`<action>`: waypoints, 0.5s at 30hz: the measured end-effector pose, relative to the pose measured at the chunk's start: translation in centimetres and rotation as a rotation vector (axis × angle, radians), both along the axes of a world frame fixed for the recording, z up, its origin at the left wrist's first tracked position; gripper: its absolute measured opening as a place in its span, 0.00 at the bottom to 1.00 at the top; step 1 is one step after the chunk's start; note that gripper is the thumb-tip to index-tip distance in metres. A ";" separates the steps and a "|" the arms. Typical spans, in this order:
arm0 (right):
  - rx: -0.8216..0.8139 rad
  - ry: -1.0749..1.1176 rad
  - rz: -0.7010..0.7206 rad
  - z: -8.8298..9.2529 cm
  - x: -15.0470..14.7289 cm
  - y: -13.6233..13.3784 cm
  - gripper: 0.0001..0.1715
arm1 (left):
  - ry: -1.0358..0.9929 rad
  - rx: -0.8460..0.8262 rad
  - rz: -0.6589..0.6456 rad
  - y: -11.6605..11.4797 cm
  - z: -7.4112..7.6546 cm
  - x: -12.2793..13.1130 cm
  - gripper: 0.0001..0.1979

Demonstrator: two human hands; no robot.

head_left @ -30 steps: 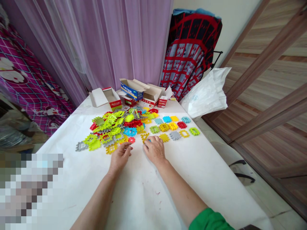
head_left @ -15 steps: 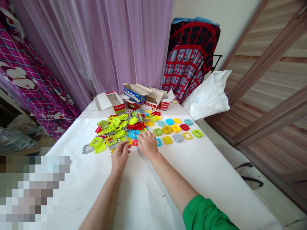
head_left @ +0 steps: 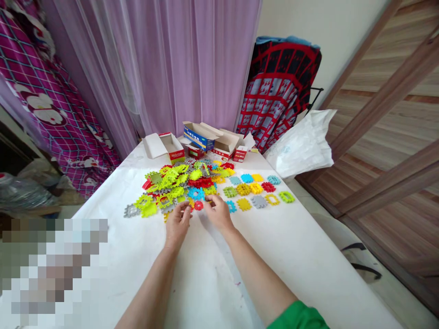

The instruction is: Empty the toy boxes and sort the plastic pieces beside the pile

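A heap of colourful notched plastic building tiles (head_left: 168,183) lies on the white-covered table in front of me. At its near edge, a small red round piece (head_left: 198,205) sits between my two hands. My left hand (head_left: 178,224) is beside it on the left, fingers loosely bent and a little apart, with no tile visible in them. Just right of the red piece, my right hand (head_left: 219,212) has its thumb and forefinger bent close together; whatever is between them is too small to make out. A blue tile (head_left: 196,193) lies just beyond the fingertips.
Right of the heap, single tiles lie in loose rows, among them a grey tile (head_left: 259,201) and a green frame tile (head_left: 286,197). Opened cardboard boxes, including a blue box (head_left: 199,136), stand at the back. A white bag (head_left: 305,146) leans at the table's right edge.
My right hand has drawn its spread fingers into a loose pinch. My left hand's fingers are bent more. The view has shifted slightly, so everything appears farther right.
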State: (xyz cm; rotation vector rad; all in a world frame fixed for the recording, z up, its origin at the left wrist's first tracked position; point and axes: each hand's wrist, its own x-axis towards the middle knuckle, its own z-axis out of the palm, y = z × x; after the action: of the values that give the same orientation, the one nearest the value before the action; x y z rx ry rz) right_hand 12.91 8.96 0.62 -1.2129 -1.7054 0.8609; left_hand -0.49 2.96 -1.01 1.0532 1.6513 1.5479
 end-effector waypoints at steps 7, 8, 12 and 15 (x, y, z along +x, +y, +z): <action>-0.619 0.698 0.105 -0.3 1.3 -3.0 0.24 | -0.030 -0.070 -0.124 -0.4 0.9 0.3 0.30; -0.630 0.711 0.098 -0.2 1.4 -3.1 0.24 | -0.028 -0.082 -0.140 -0.5 1.1 0.3 0.29; -0.596 0.699 0.040 0.1 1.4 -3.3 0.23 | -0.027 -0.087 -0.201 -0.7 1.2 0.3 0.30; -0.578 0.668 0.042 -0.4 1.5 -3.3 0.23 | -0.022 -0.073 -0.245 -0.6 1.0 0.3 0.29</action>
State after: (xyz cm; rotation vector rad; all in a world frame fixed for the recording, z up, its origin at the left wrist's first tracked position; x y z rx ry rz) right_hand 14.41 5.64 0.20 -1.0636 -0.9650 1.6412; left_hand -0.24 2.36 0.00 1.1488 1.4901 1.3258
